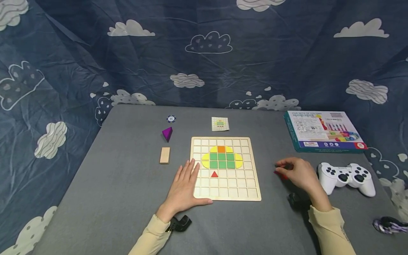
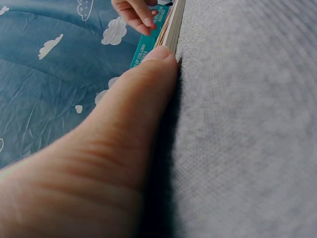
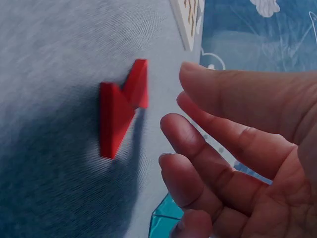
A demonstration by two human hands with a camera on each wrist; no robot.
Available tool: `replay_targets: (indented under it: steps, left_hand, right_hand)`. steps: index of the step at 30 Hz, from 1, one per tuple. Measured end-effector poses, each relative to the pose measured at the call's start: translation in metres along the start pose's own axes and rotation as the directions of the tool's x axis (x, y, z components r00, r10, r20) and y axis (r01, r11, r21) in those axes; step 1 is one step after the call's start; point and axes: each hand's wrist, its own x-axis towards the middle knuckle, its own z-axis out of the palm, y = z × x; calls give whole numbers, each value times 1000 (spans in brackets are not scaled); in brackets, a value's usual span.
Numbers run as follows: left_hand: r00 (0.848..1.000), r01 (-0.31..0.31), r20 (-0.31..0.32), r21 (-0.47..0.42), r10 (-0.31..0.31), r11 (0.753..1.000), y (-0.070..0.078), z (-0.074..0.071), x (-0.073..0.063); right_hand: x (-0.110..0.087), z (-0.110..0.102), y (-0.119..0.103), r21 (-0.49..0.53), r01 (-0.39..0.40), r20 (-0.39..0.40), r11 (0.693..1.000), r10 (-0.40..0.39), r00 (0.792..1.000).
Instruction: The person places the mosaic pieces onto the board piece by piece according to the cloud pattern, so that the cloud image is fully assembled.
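My left hand (image 1: pixel 182 194) rests with straight fingers on the lower left edge of a wooden grid board (image 1: pixel 242 184), its thumb along the near edge. On the board, several green square tiles (image 1: pixel 222 160), an orange square (image 1: pixel 221 149) and yellow rounded tiles (image 1: pixel 238 160) form a shape, with a red triangle tile (image 1: pixel 214 174) below. Right of the board, my right hand (image 1: pixel 298 173) hovers with bent fingers close over two red triangle tiles (image 3: pixel 112 124) on the table. In the right wrist view, thumb and fingertips stand apart with nothing between them.
Behind the board lies a small pattern card (image 1: pixel 220 124). To its left are a poker chip (image 1: pixel 171 118), a purple pyramid (image 1: pixel 167 134) and a wooden block (image 1: pixel 164 155). A game box (image 1: pixel 325 131), a white game controller (image 1: pixel 347 178) and a patterned coil (image 1: pixel 389 225) occupy the right side.
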Motion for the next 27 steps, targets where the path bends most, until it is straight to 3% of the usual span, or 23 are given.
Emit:
replay_targets:
  steps: [11,19,27]
  left_hand:
    - [1000,-2,0,2,2,1000,-1,1,0]
    - [1000,-5,0,-2,5,1000,0,-1,0]
    - [1000,-1,1,-3,1,1000,0,-1,0]
  right_hand:
    - [-3,5,6,-47,-27,13,999,28,1000]
    - [-3,7,5,-64,-57,-23,996,56,998]
    - [-1,8,5,-64,-25,-19,998,23,1000]
